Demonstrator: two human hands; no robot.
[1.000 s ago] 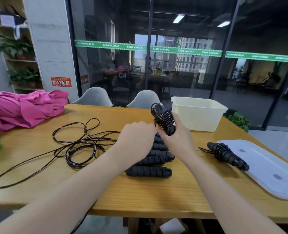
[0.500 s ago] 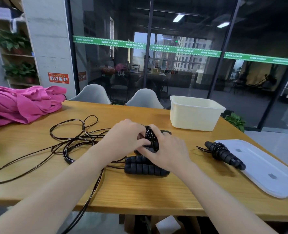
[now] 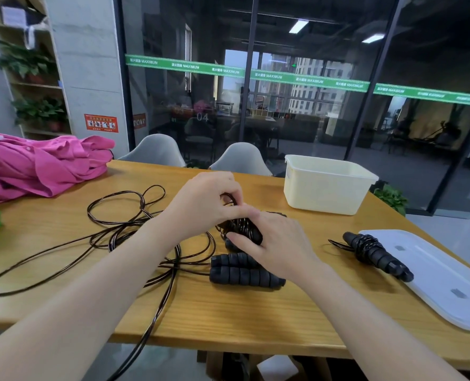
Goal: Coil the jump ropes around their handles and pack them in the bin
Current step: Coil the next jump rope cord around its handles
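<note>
**Two hands on one half-wound rope**

Head view: your right hand [image 3: 276, 244] curls over a wrapped bundle [image 3: 242, 229] of black cord and handles near the middle of the table [image 3: 228, 312], fingers pressed down around it. Your left hand [image 3: 206, 204] pinches a loop of the cord just above that bundle. Two bare black handles [image 3: 242, 272] lie side by side toward the near edge, just below your right hand. Loose rope [image 3: 123, 215] sprawls across the left half, one strand dropping over the near edge. A finished coiled rope [image 3: 374, 254] rests near the right edge, its end on the white lid [image 3: 434, 276]. The bin [image 3: 327, 185] stands at the far right edge. A pink garment [image 3: 41, 163] lies at the far left corner.
</note>
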